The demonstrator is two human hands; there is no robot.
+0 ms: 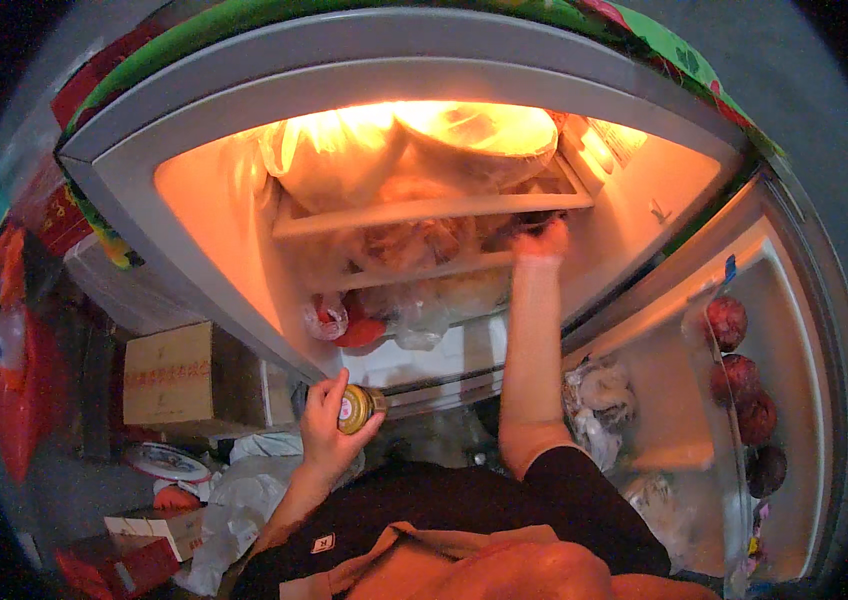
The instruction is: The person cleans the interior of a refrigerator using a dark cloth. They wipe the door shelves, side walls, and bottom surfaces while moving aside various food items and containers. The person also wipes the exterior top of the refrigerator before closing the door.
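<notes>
My left hand (pixel 326 429) grips a small jar (pixel 354 410) with a gold-coloured lid, in front of the refrigerator's lower edge. Inside the lit refrigerator (pixel 221 225), my right hand (pixel 542 241) reaches to the right end of the middle level, just under the front edge of the upper shelf (pixel 431 208). A dark thing lies at its fingertips, but the fingers are too hidden to show whether they hold it. Left of that hand are plastic-bagged items (pixel 416 244). Above, the upper shelf carries a large bagged bundle (pixel 349 169) and a bowl-like container (pixel 491 139) in strong glare.
The open refrigerator door (pixel 829 375) stands to my right, with several round red fruits (pixel 726 324) and bagged items (pixel 600 397) in its racks. Red items in plastic (pixel 356 326) sit low inside. Cardboard box (pixel 169 373), white plastic bag (pixel 244 495) and red box (pixel 139 568) lie left.
</notes>
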